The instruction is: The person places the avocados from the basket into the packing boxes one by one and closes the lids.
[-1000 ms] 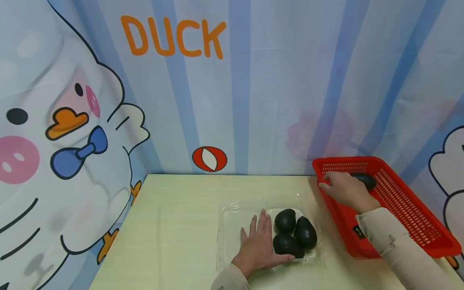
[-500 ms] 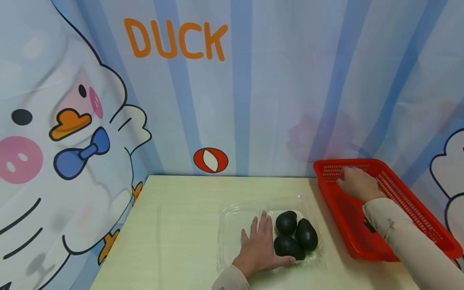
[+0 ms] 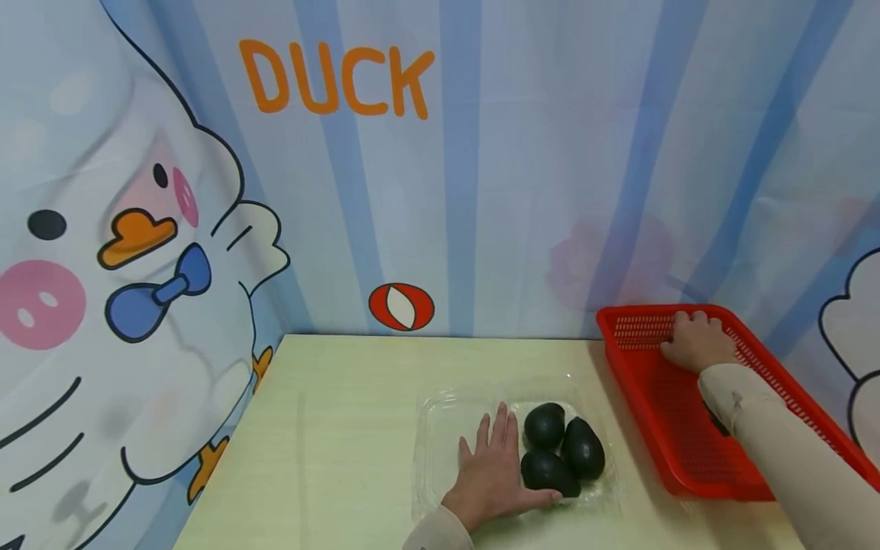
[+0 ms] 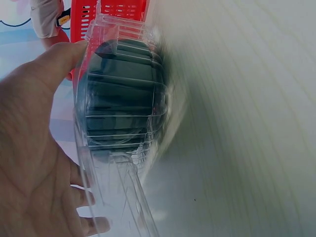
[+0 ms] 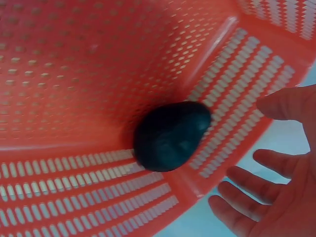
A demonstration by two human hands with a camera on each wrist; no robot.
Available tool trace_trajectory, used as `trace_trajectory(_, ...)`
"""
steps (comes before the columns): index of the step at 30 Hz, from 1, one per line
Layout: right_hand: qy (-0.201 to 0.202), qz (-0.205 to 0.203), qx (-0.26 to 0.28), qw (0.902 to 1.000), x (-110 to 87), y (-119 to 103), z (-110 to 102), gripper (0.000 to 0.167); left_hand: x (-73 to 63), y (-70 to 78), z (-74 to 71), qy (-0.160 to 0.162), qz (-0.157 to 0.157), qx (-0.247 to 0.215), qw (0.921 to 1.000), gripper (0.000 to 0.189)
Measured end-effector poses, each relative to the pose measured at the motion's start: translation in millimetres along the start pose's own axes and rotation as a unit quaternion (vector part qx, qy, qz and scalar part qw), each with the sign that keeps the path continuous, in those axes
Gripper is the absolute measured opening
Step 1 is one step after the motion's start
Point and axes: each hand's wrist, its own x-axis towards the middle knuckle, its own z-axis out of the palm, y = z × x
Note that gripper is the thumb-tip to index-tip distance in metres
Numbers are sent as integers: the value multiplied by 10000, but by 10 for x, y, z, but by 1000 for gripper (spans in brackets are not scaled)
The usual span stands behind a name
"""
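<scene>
Three dark avocados (image 3: 583, 449) sit together in the right half of an opened clear plastic clamshell (image 3: 440, 428) on the table. My left hand (image 3: 490, 472) rests on the clamshell with fingers spread, its thumb along the near edge by the avocados. The left wrist view shows the avocados through the ribbed plastic wall. At the far end of the red basket (image 3: 677, 435), my right hand (image 3: 697, 341) reaches in with fingers parted. Another avocado (image 5: 172, 136) lies in the basket's corner in the right wrist view, apart from the fingers; the hand hides it from the head view.
The light wooden table (image 3: 357, 428) ends at a blue striped backdrop (image 3: 509, 168) with printed ducks. The basket stands at the table's right side, its slotted walls rising around the right hand. A dark band is partly visible by the right sleeve (image 3: 742, 397).
My right hand has moved right along the basket's far end, from its left corner toward the far right, over the avocado there. The left hand stays in place on the clamshell.
</scene>
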Motion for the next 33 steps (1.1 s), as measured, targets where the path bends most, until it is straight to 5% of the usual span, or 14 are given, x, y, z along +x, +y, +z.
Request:
trace_trajectory(7,141,123,-92,9998,52,193,52,67,-11,3,31,-53,-33,56,10000,128)
trace_trajectory(22,-485,349,63,9982,70,541,247,79,-12,27,42,-157,-158,87,9997,127)
trace_trajectory(33,-548,330,97,9979,177,510,316,78,17,-15,11,-86,-161,147,9997,127)
